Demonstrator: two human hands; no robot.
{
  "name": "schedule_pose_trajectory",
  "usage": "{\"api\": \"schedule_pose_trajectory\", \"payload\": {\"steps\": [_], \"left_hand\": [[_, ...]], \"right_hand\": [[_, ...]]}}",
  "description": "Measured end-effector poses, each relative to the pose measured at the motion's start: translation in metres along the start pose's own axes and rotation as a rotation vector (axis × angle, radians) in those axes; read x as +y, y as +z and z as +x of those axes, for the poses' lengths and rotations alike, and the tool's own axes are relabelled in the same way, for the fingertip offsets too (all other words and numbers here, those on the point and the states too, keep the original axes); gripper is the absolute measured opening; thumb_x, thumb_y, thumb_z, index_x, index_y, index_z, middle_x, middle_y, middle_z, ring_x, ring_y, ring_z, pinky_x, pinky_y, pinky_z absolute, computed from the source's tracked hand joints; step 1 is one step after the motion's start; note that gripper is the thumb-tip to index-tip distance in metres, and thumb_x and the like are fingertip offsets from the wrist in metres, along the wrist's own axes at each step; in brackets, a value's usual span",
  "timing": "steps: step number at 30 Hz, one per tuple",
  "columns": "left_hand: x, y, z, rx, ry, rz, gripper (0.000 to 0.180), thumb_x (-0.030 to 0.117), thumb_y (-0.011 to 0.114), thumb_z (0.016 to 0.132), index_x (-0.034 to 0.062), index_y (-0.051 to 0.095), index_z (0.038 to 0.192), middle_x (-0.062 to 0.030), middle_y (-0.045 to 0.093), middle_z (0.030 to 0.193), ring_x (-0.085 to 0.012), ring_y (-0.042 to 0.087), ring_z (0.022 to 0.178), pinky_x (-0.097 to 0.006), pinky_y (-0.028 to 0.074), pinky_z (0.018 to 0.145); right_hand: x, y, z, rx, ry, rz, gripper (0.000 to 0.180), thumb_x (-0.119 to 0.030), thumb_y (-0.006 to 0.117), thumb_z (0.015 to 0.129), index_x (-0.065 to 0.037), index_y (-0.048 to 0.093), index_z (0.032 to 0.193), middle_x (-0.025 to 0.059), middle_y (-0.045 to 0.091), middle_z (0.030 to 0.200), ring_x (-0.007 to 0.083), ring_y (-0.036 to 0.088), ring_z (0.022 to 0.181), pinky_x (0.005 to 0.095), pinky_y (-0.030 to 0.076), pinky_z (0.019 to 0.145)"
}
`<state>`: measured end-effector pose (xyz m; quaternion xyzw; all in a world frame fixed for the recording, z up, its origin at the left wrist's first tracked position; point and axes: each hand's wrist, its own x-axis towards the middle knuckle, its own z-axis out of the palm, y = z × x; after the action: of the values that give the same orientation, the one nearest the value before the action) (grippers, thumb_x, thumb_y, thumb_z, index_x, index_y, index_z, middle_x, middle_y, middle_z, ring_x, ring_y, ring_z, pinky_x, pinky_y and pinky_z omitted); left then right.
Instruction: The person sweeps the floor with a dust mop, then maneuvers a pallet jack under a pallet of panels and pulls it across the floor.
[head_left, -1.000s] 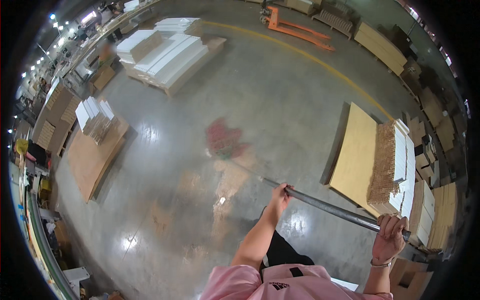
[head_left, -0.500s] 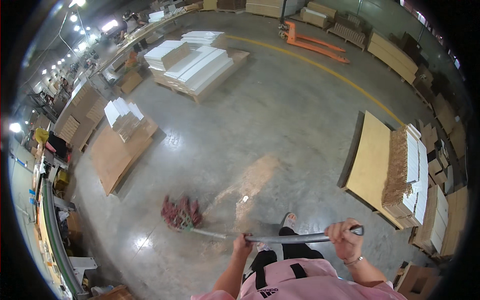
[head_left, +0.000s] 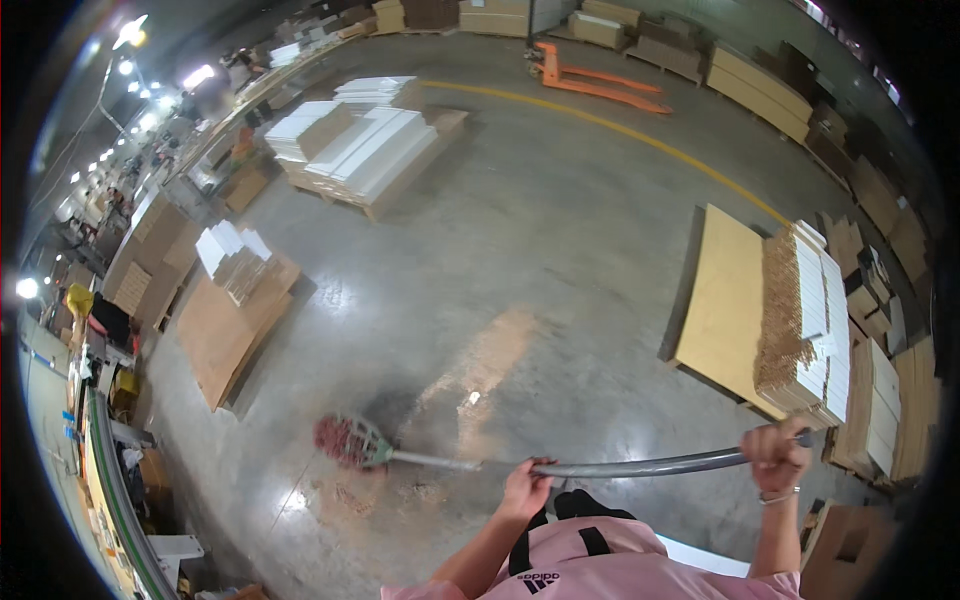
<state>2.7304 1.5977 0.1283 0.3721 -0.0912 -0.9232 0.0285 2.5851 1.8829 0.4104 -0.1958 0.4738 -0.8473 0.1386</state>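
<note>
Both my hands grip a long grey metal mop handle that runs across in front of my body. My left hand is closed round its middle, and my right hand is closed round the far right end. At the left end, a mop head with dark red strands and a pale green holder lies on the concrete floor. Right of it and farther off spreads a streak of light brown sawdust, with a small white scrap in it. More dust lies nearer me, below the handle.
To the left stands a brown board with white panels on it. Farther off is a pallet of stacked white panels. On the right a yellowish board carries more panels. An orange pallet jack stands at the back; a conveyor runs along the left.
Both hands have moved right with the handle, the right hand also rising in view. The mop head has come slightly nearer, its strands bunched more tightly. The whole view has shifted a little.
</note>
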Motion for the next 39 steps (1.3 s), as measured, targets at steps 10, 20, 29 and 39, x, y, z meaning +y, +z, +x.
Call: {"api": "schedule_pose_trajectory", "payload": {"steps": [10, 20, 29, 39], "left_hand": [[-0.176, 0.183, 0.087, -0.289, -0.41, 0.092, 0.011, 0.009, 0.051, 0.09, -0.0001, 0.052, 0.083, -0.013, 0.06, 0.083, -0.0251, 0.062, 0.083, -0.043, 0.054, 0.085], [-0.215, 0.167, 0.196, -0.164, -0.426, 0.317, 0.01, 0.007, 0.054, 0.085, -0.0033, 0.052, 0.084, -0.0154, 0.059, 0.083, -0.0287, 0.065, 0.082, -0.042, 0.057, 0.07], [-0.177, 0.07, 0.093, 0.029, -0.324, 0.121, 0.016, 0.016, 0.052, 0.092, 0.0001, 0.051, 0.096, -0.0123, 0.06, 0.094, -0.0265, 0.063, 0.09, -0.042, 0.052, 0.082], [-0.09, -0.111, 0.054, 0.292, 0.1, 0.305, 0.014, 0.014, 0.048, 0.093, 0.0021, 0.05, 0.099, -0.0141, 0.057, 0.092, -0.0282, 0.06, 0.087, -0.049, 0.054, 0.077]], "right_hand": [[-0.133, -0.073, -0.115, 0.328, -0.359, -0.25, 0.038, -0.025, 0.073, 0.08, -0.015, 0.038, 0.069, -0.0028, 0.032, 0.049, 0.0105, 0.03, 0.048, 0.0284, 0.029, 0.059], [-0.071, -0.064, -0.052, 0.356, -0.396, -0.449, 0.032, -0.023, 0.066, 0.086, -0.014, 0.038, 0.074, -0.0021, 0.033, 0.055, 0.0123, 0.029, 0.054, 0.0303, 0.025, 0.06], [-0.081, -0.061, -0.049, 0.32, -0.181, -0.275, 0.031, -0.023, 0.066, 0.085, -0.012, 0.04, 0.072, -0.0001, 0.037, 0.05, 0.0134, 0.034, 0.046, 0.032, 0.033, 0.059], [0.041, -0.042, -0.028, 0.124, 0.21, 0.012, 0.031, -0.025, 0.069, 0.077, -0.01, 0.044, 0.065, 0.0024, 0.04, 0.049, 0.0168, 0.038, 0.049, 0.035, 0.035, 0.059]]}}
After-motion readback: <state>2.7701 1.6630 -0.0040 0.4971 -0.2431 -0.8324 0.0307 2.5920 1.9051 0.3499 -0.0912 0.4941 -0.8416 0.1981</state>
